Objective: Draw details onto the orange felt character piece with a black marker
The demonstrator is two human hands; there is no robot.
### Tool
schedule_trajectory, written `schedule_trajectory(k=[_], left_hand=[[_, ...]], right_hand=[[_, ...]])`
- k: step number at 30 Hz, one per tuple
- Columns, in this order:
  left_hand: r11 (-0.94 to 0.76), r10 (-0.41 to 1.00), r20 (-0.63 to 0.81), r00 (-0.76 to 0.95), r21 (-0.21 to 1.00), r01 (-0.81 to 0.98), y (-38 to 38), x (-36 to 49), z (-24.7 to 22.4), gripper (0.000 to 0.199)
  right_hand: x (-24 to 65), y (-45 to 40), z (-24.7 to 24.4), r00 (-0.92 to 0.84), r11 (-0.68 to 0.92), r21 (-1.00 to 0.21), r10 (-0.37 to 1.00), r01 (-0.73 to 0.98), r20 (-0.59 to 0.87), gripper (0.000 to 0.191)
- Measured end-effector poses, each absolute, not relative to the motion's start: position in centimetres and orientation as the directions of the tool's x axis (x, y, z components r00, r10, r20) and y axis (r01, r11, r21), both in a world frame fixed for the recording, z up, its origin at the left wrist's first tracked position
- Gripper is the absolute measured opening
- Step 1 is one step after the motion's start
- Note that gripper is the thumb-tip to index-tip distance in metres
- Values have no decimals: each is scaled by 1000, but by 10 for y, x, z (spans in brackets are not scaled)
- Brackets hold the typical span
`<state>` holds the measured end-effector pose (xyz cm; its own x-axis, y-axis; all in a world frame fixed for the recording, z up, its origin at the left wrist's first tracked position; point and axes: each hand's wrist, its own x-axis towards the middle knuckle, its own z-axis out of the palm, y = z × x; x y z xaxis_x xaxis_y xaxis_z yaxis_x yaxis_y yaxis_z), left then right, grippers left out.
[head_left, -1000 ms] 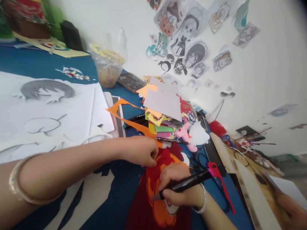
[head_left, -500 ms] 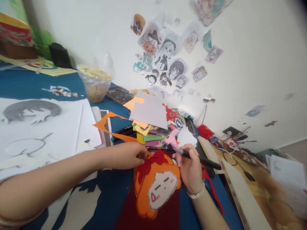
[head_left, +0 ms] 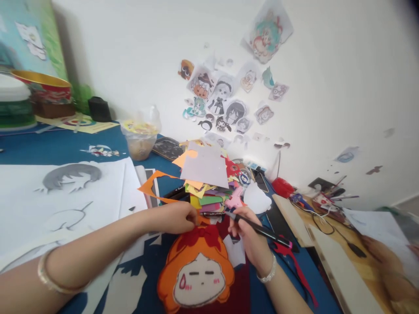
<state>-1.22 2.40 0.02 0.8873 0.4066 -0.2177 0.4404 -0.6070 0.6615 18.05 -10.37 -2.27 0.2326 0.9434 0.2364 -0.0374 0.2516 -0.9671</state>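
Here | right hand (head_left: 249, 233): closed round marker (head_left: 266, 232) | left hand (head_left: 178, 216): curled, by cutout (head_left: 198, 279)

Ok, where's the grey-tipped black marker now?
In the head view, right of centre: the marker is in the right hand, its tip above and right of the red bow.

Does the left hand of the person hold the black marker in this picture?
No, the black marker is in the right hand, while the left hand is beside the red bow of the orange-haired figure.
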Motion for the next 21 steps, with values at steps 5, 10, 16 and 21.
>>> schedule_trajectory(k=[5, 10, 16, 21], left_hand=[[-672, 386, -148, 911, 631, 387, 20, -11, 0, 21], [-686, 350, -179, 920, 619, 382, 18, -15, 6, 19], [-728, 407, -140, 902, 547, 413, 14, -13, 7, 26], [-756, 368, -159, 916, 522, 394, 13, -14, 8, 19]], right_hand=[[176, -105, -33, 75, 169, -985, 982, 36, 171, 10], [168, -108, -27, 49, 104, -972, 992, 209, 116, 5], [163, -109, -21, 33, 73, -937, 995, 343, 90, 4], [168, -109, -24, -12, 172, -795, 979, 582, 204, 12]])
